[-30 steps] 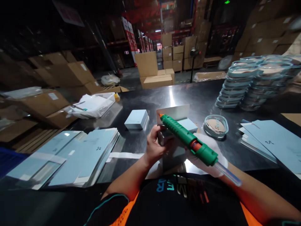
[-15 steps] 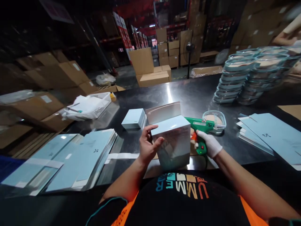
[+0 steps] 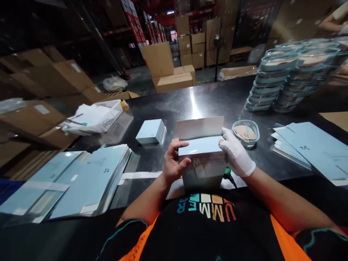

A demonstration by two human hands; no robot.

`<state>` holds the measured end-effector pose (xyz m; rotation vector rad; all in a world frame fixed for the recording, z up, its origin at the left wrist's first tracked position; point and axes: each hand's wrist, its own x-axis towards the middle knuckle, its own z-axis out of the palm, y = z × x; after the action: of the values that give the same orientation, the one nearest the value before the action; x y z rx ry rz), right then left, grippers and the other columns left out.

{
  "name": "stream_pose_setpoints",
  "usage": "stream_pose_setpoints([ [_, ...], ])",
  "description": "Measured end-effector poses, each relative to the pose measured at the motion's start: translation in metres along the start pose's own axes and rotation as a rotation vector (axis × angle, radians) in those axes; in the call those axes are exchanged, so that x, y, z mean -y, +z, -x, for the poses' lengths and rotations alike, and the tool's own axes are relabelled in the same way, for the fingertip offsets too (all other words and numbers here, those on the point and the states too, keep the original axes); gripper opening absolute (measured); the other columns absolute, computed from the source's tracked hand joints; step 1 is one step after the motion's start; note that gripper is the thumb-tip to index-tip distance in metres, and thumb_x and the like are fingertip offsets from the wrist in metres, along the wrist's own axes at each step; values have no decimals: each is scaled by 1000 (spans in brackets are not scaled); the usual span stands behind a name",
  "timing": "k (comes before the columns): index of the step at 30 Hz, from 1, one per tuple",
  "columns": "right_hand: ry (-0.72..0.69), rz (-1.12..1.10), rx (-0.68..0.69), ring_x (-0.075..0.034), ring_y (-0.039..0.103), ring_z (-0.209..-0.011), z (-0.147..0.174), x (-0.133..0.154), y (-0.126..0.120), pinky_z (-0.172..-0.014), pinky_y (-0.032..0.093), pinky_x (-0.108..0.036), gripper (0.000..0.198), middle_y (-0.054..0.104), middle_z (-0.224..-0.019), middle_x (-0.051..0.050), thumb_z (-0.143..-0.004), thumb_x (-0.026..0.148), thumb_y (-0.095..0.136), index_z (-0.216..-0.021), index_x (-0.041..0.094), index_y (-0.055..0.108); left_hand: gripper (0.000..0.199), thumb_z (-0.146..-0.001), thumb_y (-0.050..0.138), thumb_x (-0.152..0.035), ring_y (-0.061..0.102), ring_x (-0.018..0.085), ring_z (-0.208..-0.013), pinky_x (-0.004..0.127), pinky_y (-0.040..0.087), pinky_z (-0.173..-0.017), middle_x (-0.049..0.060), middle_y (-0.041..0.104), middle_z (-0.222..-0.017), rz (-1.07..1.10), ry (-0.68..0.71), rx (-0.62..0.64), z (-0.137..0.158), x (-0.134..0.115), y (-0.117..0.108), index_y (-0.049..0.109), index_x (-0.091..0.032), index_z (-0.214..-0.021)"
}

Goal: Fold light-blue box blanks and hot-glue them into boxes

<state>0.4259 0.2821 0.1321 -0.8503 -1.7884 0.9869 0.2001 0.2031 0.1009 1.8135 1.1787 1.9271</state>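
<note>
A light-blue cardboard box point(image 3: 202, 168) stands on the table in front of my body, one wide flap raised along its far side. My left hand point(image 3: 175, 161), bare, grips its left side, thumb on the near face and fingers over the top edge. My right hand point(image 3: 239, 154) wears a white glove with bare fingertips showing and holds the box at its upper right corner. Beside the box's lower right, partly hidden by it, lies a green glue gun point(image 3: 227, 169) with a dark cord. An oval glass container point(image 3: 246, 133) sits just beyond my right hand.
A closed light-blue box point(image 3: 150, 131) stands at the left. Flat cartons lie in stacks at left point(image 3: 92, 181) and right point(image 3: 312, 145). Tall stacks of glass containers point(image 3: 272, 79) rise at the back right, near another person's arm point(image 3: 334, 23). A white basket point(image 3: 95, 117) sits far left.
My right hand has let go of the green glue gun, now down behind the box, and has moved up to the box's right corner. My left hand keeps its hold.
</note>
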Motion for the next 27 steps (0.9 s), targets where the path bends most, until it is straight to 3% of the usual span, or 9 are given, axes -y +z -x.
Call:
stream_pose_setpoints([
  [4, -3, -157, 64, -34, 68, -135, 1, -1, -4, -115, 57, -52, 69, 72, -141, -15, -91, 68, 74, -141, 22, 62, 56, -85, 83, -71, 73, 30, -117, 43, 59, -98, 14, 69, -126, 35, 9, -62, 1, 11, 3, 68, -22, -107],
  [7, -128, -73, 121, -38, 57, -151, 6, -10, -14, -124, 50, -57, 77, 63, -157, -16, -74, 69, 94, -133, 27, 67, 53, -87, 89, -57, 76, 29, -119, 46, 58, -105, 9, 72, -119, 175, 87, -111, -4, 17, 2, 58, -27, -118],
  [10, -224, 2, 158, -38, 48, -161, 15, -11, -18, -131, 42, -61, 52, 54, -169, -15, -86, 61, 89, -123, 28, 76, 48, -88, 89, -54, 77, 29, -117, 50, 60, -106, 6, 74, -110, 199, 168, 4, -12, 15, -3, 67, -30, -123],
  [12, -246, -24, 210, -36, 51, -159, 19, -7, -19, -128, 47, -61, 39, 51, -172, -13, -96, 56, 82, -124, 29, 80, 36, -92, 83, -59, 75, 32, -121, 55, 61, -107, 9, 76, -111, 133, 197, 139, -18, 10, -7, 78, -29, -111],
  [15, -280, -43, 246, -34, 59, -153, 19, -3, -22, -123, 53, -58, 30, 56, -169, -10, -101, 50, 77, -125, 33, 83, 28, -99, 76, -55, 76, 34, -119, 62, 60, -107, 10, 82, -107, 89, 244, 238, -23, 5, -11, 85, -29, -101],
  [20, -401, 37, 259, -31, 66, -145, 19, -7, -19, -120, 56, -55, 28, 66, -158, -12, -106, 38, 72, -132, 35, 82, 17, -99, 79, -43, 75, 35, -124, 59, 61, -105, 11, 84, -110, 21, 330, 319, -33, -4, -20, 84, -28, -105],
  [23, -599, 120, 297, -31, 56, -155, 19, -7, -5, -127, 48, -55, 48, 55, -169, -14, -107, 39, 69, -155, 33, 67, 33, -85, 93, -48, 68, 39, -136, 58, 58, -110, 14, 81, -129, -250, 309, 592, -47, -20, -25, 81, -27, -107],
  [25, -671, 150, 368, -31, 48, -162, 13, -9, -2, -131, 43, -52, 76, 42, -179, -15, -107, 48, 68, -174, 29, 40, 48, -79, 97, -46, 75, 37, -123, 51, 62, -102, 12, 81, -129, -388, 280, 748, -55, -32, -30, 79, -29, -120],
  [27, -584, 201, 368, -29, 45, -163, 2, -18, -12, -132, 43, -46, 86, 35, -182, -15, -109, 55, 60, -180, 26, 22, 61, -78, 97, -44, 79, 32, -103, 46, 65, -90, 8, 82, -119, -443, 286, 750, -63, -40, -40, 76, -32, -134],
])
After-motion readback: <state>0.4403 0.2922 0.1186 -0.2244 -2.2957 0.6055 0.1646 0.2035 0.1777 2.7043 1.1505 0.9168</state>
